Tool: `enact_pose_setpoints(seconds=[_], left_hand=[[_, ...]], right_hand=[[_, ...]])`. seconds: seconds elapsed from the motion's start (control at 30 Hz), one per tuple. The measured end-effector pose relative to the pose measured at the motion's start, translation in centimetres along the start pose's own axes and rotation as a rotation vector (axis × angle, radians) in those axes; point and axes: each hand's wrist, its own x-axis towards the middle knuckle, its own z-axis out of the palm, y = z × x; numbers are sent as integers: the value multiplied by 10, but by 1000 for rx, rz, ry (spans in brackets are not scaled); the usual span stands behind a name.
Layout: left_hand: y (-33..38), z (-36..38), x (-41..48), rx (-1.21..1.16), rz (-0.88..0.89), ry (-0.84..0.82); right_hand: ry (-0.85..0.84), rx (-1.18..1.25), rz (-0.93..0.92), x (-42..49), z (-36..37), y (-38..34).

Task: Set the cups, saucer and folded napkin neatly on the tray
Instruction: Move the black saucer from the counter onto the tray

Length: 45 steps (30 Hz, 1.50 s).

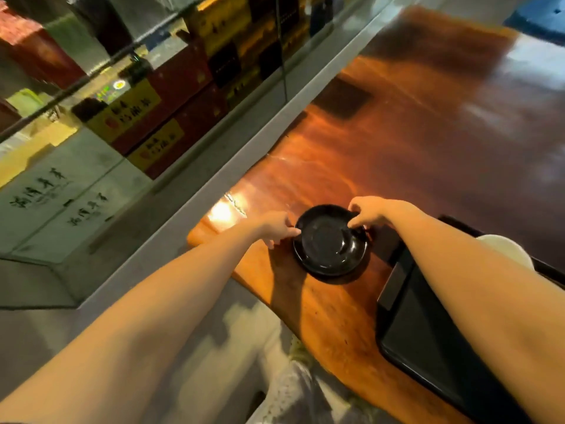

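**One saucer pinched by two hands, one tray beside**

One black saucer (pixel 330 240) on the wooden table (pixel 397 154), lying between both hands. Left hand (pixel 276 226) pinches its left rim with the fingertips; right hand (pixel 367 211) pinches the far right rim. One black tray (pixel 428 341) just right of the saucer, partly under the right forearm. One white object (pixel 507 247) behind that forearm, mostly hidden, can't tell what. Stacked boxes (pixel 146 123) beyond the table edge, blurred.
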Motion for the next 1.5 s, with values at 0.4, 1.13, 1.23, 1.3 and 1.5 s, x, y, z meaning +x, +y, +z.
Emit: enact_pose_setpoints(seconds=[0.4,1.13,1.23,1.3,1.5], left_hand=[[17,24,8,-304,32,86],[218,3,-69,-145,514,94],[257,25,-80,-86,604,59],[281,43,-86,-78,641,22],[341,118,-106,-49,726,-85]], right_hand=[[-15,342,13,1,3,14],[385,634,113,-193,-63,134],[468,696,122,-233,-52,166],[521,759,130,-259,-39,190],[617,908,223,-326,12,261]])
